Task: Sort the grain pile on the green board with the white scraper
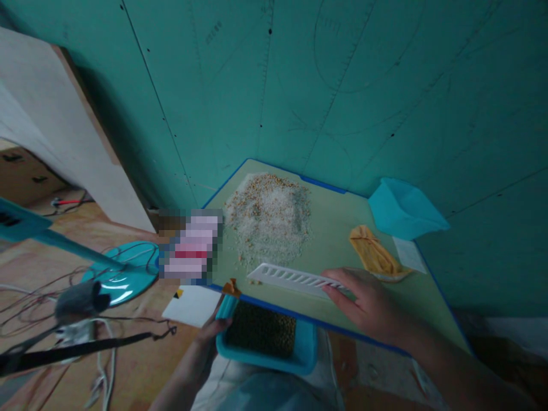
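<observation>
My right hand [363, 302] is closed round one end of a white slotted plastic strip [286, 276]. The strip lies low over the near part of a pale green tabletop [329, 228]. A few pale beans [256, 282] lie by its far-left end. Beyond it spreads a heap of white rice-like grains mixed with yellow beans [274, 214]. My left hand [208, 342] grips the left rim of a blue plastic basin [310, 345], just below the table's near edge. Dark green and yellowish beans [261, 328] fill the basin's bottom.
On the table's right lie an orange-yellow cloth [377, 254] and an angular blue container [405, 208] against the green wall [299, 85]. A blurred pink-white object [194, 245] sits at the left edge. A shiny blue round base [128, 274] and cables [103, 354] occupy the floor.
</observation>
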`<state>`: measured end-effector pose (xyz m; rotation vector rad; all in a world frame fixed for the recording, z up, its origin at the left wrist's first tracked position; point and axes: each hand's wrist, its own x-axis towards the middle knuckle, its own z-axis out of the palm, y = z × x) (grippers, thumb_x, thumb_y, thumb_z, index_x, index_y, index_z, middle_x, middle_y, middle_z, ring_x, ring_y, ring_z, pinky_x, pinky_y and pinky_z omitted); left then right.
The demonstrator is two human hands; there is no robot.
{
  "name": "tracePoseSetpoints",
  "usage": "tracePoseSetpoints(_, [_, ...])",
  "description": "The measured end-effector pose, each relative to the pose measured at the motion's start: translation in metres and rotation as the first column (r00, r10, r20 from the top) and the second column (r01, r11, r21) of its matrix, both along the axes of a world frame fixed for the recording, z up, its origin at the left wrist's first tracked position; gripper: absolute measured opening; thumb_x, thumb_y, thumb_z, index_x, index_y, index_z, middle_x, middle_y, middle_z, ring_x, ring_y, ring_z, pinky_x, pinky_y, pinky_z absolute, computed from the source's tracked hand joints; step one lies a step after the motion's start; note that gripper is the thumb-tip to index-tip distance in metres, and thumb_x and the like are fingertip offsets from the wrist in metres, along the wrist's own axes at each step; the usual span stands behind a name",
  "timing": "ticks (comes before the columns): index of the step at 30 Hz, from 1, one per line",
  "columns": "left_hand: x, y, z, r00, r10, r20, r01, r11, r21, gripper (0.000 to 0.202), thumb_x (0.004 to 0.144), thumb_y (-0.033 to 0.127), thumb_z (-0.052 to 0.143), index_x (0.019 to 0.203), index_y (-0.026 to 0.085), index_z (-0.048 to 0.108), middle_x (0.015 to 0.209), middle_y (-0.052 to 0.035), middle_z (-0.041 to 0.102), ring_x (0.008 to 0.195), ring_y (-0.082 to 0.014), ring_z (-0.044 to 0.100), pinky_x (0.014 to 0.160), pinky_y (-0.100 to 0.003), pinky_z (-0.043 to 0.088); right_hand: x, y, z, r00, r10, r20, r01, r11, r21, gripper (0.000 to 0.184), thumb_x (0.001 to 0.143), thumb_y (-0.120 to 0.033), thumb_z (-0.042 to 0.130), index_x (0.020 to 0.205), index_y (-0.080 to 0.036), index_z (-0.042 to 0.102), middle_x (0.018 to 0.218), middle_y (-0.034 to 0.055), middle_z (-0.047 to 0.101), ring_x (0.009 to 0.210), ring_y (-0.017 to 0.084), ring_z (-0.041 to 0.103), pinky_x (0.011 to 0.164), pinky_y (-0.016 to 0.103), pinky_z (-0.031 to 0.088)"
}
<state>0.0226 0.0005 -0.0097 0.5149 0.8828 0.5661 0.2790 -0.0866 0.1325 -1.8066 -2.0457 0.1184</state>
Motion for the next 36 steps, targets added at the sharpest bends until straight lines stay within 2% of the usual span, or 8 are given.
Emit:
tracePoseSetpoints(6, [0.0,0.0,-0.007,1.0,0.03,0.006,-0.03,0.999,0.021,0.048,0.07,0.023,0.058,0.118,0.023,0.057,0.115,-0.0003,0.068,0.122,-0.0314,0.042,0.098,-0.041,0.035,-0.001,-0.004,0.001,0.999,0.028,-0.04,-0.028,1.0,-0.007,0.016,0.087,-0.021,0.042,0.094,-0.019,0.056,0.081,0.0039,0.067,0.076,0.015,0.062,0.067,0.024,0.045])
tracePoseSetpoints(11, [0.003,0.001,0.001,1.0,0.013,0.014,-0.012,0.999,-0.04,0.05,0.067,0.024,0.062,0.116,0.022,0.059,0.109,-0.0019,0.071,0.12,-0.033,0.044,0.095,-0.043,0.039,-0.003,-0.007,0.0,0.999,0.043,-0.029,-0.043,0.999,-0.008,0.015,0.087,-0.02,0.042,0.094,-0.019,0.055,0.081,0.003,0.066,0.076,0.016,0.062,0.067,0.026,0.045])
tracePoseSetpoints(16, [-0.002,0.002,0.007,0.999,0.05,0.006,-0.05,0.998,-0.025,0.04,0.063,0.027,0.063,0.103,0.02,0.068,0.102,-0.0044,0.074,0.112,-0.0372,0.051,0.086,-0.042,0.047,-0.003,-0.01,0.001,0.996,0.058,-0.065,-0.061,0.997,-0.04,0.015,0.087,-0.018,0.042,0.094,-0.02,0.055,0.08,0.0018,0.066,0.076,0.015,0.061,0.067,0.025,0.044])
tracePoseSetpoints(22, [-0.013,0.011,0.003,0.993,0.089,-0.077,-0.086,0.996,0.031,0.048,0.063,0.028,0.065,0.111,0.021,0.063,0.105,0.0,0.073,0.114,-0.033,0.051,0.081,-0.035,0.051,-0.004,-0.015,0.003,0.993,0.072,-0.097,-0.081,0.993,-0.086,0.016,0.087,-0.018,0.042,0.096,-0.021,0.055,0.083,0.0026,0.066,0.078,0.015,0.06,0.069,0.025,0.044])
tracePoseSetpoints(25, [-0.013,0.013,0.005,0.992,0.078,-0.096,-0.076,0.997,0.019,0.054,0.061,0.027,0.066,0.115,0.022,0.061,0.103,0.0012,0.073,0.115,-0.0324,0.05,0.082,-0.035,0.051,-0.005,-0.016,0.003,0.988,0.085,-0.128,-0.1,0.988,-0.117,0.016,0.087,-0.019,0.043,0.096,-0.022,0.056,0.082,0.0017,0.066,0.077,0.014,0.06,0.069,0.024,0.043])
tracePoseSetpoints(28, [-0.01,0.013,0.008,0.995,0.072,-0.069,-0.072,0.997,-0.002,0.053,0.06,0.026,0.066,0.113,0.02,0.062,0.102,0.0001,0.074,0.113,-0.0332,0.051,0.084,-0.037,0.049,-0.003,-0.016,0.002,0.985,0.029,-0.169,-0.049,0.992,-0.118,0.016,0.087,-0.021,0.043,0.097,-0.022,0.056,0.084,0.0021,0.066,0.079,0.014,0.061,0.07,0.023,0.043])
tracePoseSetpoints(32, [-0.008,0.012,0.005,0.997,0.062,-0.048,-0.061,0.998,0.012,0.052,0.062,0.026,0.066,0.114,0.022,0.062,0.101,0.0016,0.074,0.114,-0.0319,0.051,0.09,-0.036,0.045,-0.004,-0.009,0.004,0.955,-0.135,-0.266,0.091,0.981,-0.174,0.017,0.087,-0.026,0.043,0.097,-0.02,0.056,0.085,0.0031,0.066,0.077,0.014,0.061,0.065,0.021,0.044])
tracePoseSetpoints(36, [-0.008,0.012,-0.001,0.999,0.044,-0.031,-0.043,0.998,0.041,0.052,0.062,0.028,0.067,0.113,0.024,0.062,0.104,0.0019,0.073,0.115,-0.0331,0.049,0.093,-0.037,0.042,-0.014,0.004,0.008,0.918,-0.154,-0.364,0.083,0.975,-0.205,0.017,0.087,-0.025,0.043,0.098,-0.019,0.055,0.079,0.0015,0.065,0.068,0.012,0.06,0.058,0.018,0.042])
